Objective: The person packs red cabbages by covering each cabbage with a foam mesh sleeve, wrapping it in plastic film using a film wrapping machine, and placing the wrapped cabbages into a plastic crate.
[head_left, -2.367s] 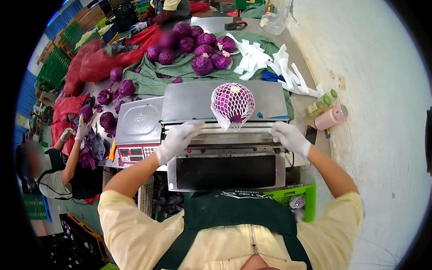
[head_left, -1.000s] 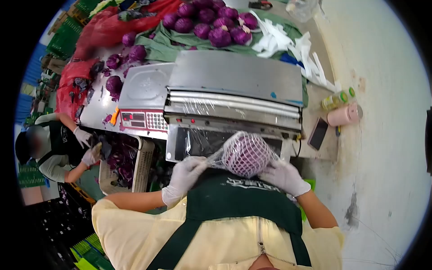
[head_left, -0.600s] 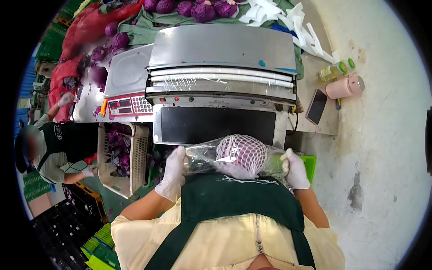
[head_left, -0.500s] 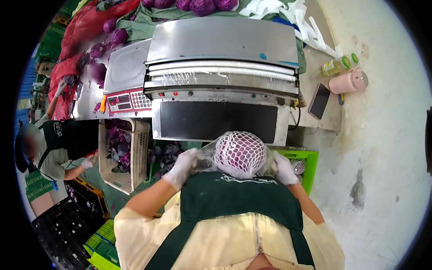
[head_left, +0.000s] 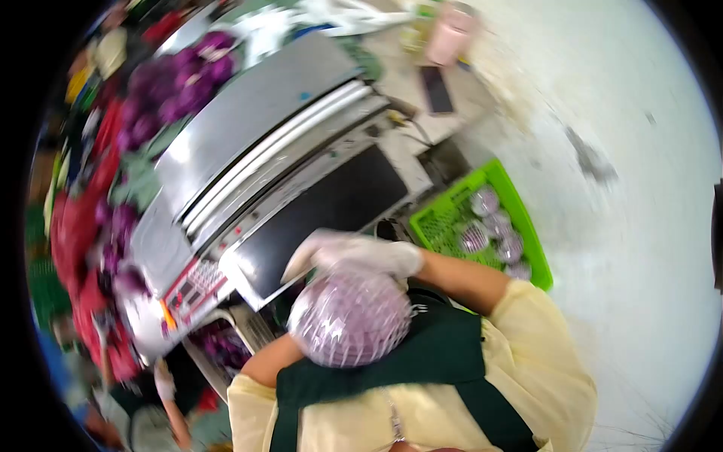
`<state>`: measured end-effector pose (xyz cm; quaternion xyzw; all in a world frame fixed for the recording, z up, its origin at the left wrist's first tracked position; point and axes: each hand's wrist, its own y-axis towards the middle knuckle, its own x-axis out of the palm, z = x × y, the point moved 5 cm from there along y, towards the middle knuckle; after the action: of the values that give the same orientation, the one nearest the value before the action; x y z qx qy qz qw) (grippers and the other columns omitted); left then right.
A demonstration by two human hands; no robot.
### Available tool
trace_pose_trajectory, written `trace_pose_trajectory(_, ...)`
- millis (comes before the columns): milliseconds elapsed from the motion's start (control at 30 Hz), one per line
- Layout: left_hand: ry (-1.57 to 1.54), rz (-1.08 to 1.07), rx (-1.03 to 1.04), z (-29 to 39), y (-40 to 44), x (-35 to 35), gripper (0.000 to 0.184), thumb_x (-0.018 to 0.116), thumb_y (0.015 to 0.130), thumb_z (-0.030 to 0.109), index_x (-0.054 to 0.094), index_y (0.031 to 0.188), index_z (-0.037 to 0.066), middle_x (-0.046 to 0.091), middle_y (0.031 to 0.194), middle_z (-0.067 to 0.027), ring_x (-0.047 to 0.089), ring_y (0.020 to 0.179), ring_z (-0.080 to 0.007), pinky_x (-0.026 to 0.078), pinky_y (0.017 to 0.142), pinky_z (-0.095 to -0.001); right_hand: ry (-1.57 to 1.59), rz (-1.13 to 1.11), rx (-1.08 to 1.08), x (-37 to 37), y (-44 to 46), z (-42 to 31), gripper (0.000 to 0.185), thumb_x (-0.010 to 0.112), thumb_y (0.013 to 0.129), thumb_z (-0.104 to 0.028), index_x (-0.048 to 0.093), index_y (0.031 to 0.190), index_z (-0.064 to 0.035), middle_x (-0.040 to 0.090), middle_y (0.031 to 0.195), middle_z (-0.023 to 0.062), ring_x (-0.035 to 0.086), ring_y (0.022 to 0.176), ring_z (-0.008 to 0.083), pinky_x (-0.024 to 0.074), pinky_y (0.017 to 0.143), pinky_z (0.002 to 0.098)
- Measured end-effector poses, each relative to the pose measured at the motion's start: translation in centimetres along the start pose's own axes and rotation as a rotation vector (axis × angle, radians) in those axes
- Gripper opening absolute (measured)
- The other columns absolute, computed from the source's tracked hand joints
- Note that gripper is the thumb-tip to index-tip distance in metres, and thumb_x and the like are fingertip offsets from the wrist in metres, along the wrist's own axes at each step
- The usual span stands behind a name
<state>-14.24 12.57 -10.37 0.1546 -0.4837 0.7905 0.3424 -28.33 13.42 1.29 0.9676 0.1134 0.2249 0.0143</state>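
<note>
A red cabbage (head_left: 350,316) in white foam netting and clear film is held up before my chest, blurred by motion. My right hand (head_left: 354,252), in a pale glove, reaches across its far side, fingers pointing left and curved against the wrapped cabbage. My left forearm (head_left: 275,358) runs up behind the cabbage. That hand is hidden by the cabbage, which rests on it. Just beyond stands the film-wrapping machine (head_left: 256,143), with white rollers and a dark plate (head_left: 324,215).
A green crate (head_left: 538,248) with several wrapped cabbages stands to the right. A phone (head_left: 436,90) and pink bottle (head_left: 452,34) lie beyond it. A scale (head_left: 188,290), loose red cabbages (head_left: 181,79) and a pale crate (head_left: 252,328) are left. Another person's gloved hand (head_left: 164,380) shows lower left.
My view has turned to the right, bringing the green crate into fuller sight. The cabbage has come closer to me, and my right hand has moved from its right side across its far side.
</note>
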Motion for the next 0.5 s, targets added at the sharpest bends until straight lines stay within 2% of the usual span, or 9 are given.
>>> trace_pose_trajectory(33, -0.027, -0.013, 0.005, 0.8, -0.9, 0.1, 0.048, 0.051, 0.094, 0.036, 0.046, 0.131, 0.006, 0.052, 0.128, -0.012, 0.054, 0.114, -0.0255, 0.046, 0.095, -0.0383, 0.344, -0.222, -0.023, 2.8, 0.2, -0.8, 0.031, 0.043, 0.099, -0.024, 0.06, 0.111, -0.0004, 0.064, 0.105, 0.0114, 0.06, 0.099, 0.0207, 0.0421, 0.097, 0.0318)
trace_pose_trajectory(100, -0.064, -0.048, 0.017, 2.2, -2.3, 0.6, 0.049, 0.052, 0.094, 0.034, 0.043, 0.134, 0.007, 0.049, 0.131, -0.012, 0.052, 0.116, -0.0248, 0.045, 0.097, -0.0383, 0.393, -0.199, 0.104, 4.9, 0.4, -0.5, 0.038, 0.039, 0.099, -0.028, 0.058, 0.113, 0.0019, 0.065, 0.102, 0.013, 0.061, 0.096, 0.0208, 0.0441, 0.095, 0.0331)
trace_pose_trajectory(167, -0.089, -0.102, 0.021, 3.1, -3.5, 1.8, 0.052, 0.053, 0.094, 0.032, 0.04, 0.137, 0.007, 0.047, 0.135, -0.0121, 0.05, 0.119, -0.0241, 0.043, 0.099, -0.0382, 0.475, 0.003, -0.045, 3.8, -1.7, 0.1, 0.038, 0.036, 0.101, -0.029, 0.052, 0.119, 0.001, 0.067, 0.101, 0.0171, 0.061, 0.101, 0.0206, 0.0443, 0.092, 0.0318)
trace_pose_trajectory(200, -0.094, -0.142, 0.017, 3.4, -3.8, 2.6, 0.053, 0.053, 0.094, 0.032, 0.039, 0.138, 0.007, 0.045, 0.137, -0.0121, 0.05, 0.121, -0.0237, 0.043, 0.1, -0.0382, 0.564, 0.311, -0.003, 1.9, -2.4, 2.1, 0.029, 0.047, 0.097, -0.024, 0.055, 0.111, 0.0004, 0.065, 0.096, 0.0141, 0.063, 0.088, 0.0168, 0.048, 0.087, 0.0305)
trace_pose_trajectory(300, 0.011, -0.27, -0.021, 2.7, -3.8, 5.8, 0.057, 0.054, 0.093, 0.029, 0.034, 0.142, 0.007, 0.041, 0.142, -0.0122, 0.047, 0.125, -0.0226, 0.041, 0.104, -0.0382, -0.097, 0.759, -0.095, -2.8, -10.3, 3.0, 0.034, 0.052, 0.097, -0.021, 0.05, 0.126, -0.0032, 0.058, 0.118, 0.0136, 0.054, 0.112, 0.0181, 0.0411, 0.099, 0.0309)
trace_pose_trajectory(400, 0.908, -0.38, 0.261, 0.2, -1.4, 9.3, 0.058, 0.041, 0.099, 0.039, 0.027, 0.146, 0.009, 0.035, 0.147, -0.0123, 0.04, 0.132, -0.0239, 0.036, 0.108, -0.0422, -0.36, 0.753, -0.027, -2.1, -16.3, 3.6, 0.068, 0.063, 0.089, -0.028, 0.032, 0.145, -0.0045, 0.038, 0.141, 0.0156, 0.034, 0.134, 0.0229, 0.0248, 0.113, 0.0366)
trace_pose_trajectory(433, 0.793, -0.378, 0.139, -2.2, 0.3, 9.7, 0.058, 0.041, 0.099, 0.04, 0.026, 0.146, 0.009, 0.036, 0.147, -0.0122, 0.04, 0.132, -0.0237, 0.035, 0.109, -0.0424, -0.469, 0.966, -0.029, -2.3, -18.4, 4.9, 0.074, 0.068, 0.085, -0.03, 0.031, 0.144, -0.0035, 0.04, 0.14, 0.015, 0.037, 0.133, 0.0241, 0.0273, 0.112, 0.0376)
trace_pose_trajectory(467, 0.678, -0.36, 0.021, -4.5, 1.9, 10.2, 0.058, 0.04, 0.1, 0.04, 0.026, 0.146, 0.008, 0.037, 0.146, -0.0121, 0.04, 0.132, -0.0234, 0.033, 0.109, -0.0425, -0.207, 0.968, -0.035, -4.1, -21.0, 6.0, 0.074, 0.068, 0.086, -0.03, 0.032, 0.144, -0.0037, 0.041, 0.141, 0.0159, 0.038, 0.132, 0.0242, 0.0298, 0.111, 0.0379)
trace_pose_trajectory(500, 0.133, -0.313, -0.325, -7.8, 3.8, 12.4, 0.06, 0.046, 0.099, 0.038, 0.025, 0.146, 0.007, 0.038, 0.145, -0.0119, 0.041, 0.13, -0.0228, 0.033, 0.109, -0.0418, 0.051, 0.954, -0.04, -5.9, -24.0, 7.1, 0.073, 0.068, 0.086, -0.03, 0.032, 0.144, -0.004, 0.042, 0.141, 0.0167, 0.04, 0.131, 0.0244, 0.0323, 0.11, 0.0382)
